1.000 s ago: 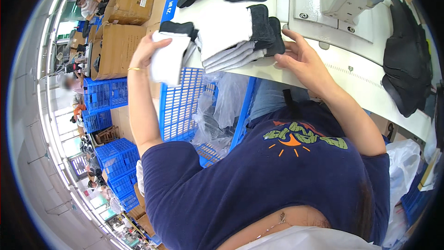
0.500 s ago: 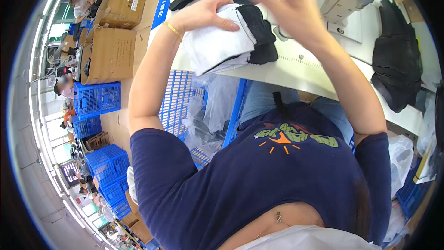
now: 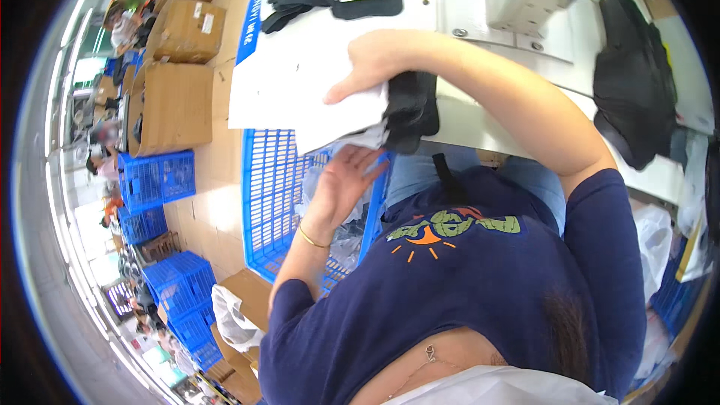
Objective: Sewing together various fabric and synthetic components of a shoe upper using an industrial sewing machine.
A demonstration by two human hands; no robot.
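A stack of white fabric pieces (image 3: 300, 90) with dark layered ends (image 3: 411, 116) lies at the table's near edge, partly hanging over it. My right hand (image 3: 375, 64) reaches across from the right and grips the stack, its thumb pressed on the white top and its other fingers mostly hidden. Below the overhanging edge, my left hand (image 3: 341, 187) is open, palm up, with fingers apart. Its fingertips are at the underside of the stack; I cannot tell whether they bear any weight. Farther back lie more white pieces with black ends (image 3: 367, 7).
A white sewing machine (image 3: 529, 0) stands at the back right, with black fabric (image 3: 636, 82) hanging beside it. Below the table's edge is a blue plastic crate (image 3: 259, 202) holding clear bags. Cardboard boxes (image 3: 176, 109) and blue crates (image 3: 176, 281) line the floor at left.
My left hand has left the top of the stack and dropped below its near edge. My right hand has come down onto the stack, which now sits nearer and farther left.
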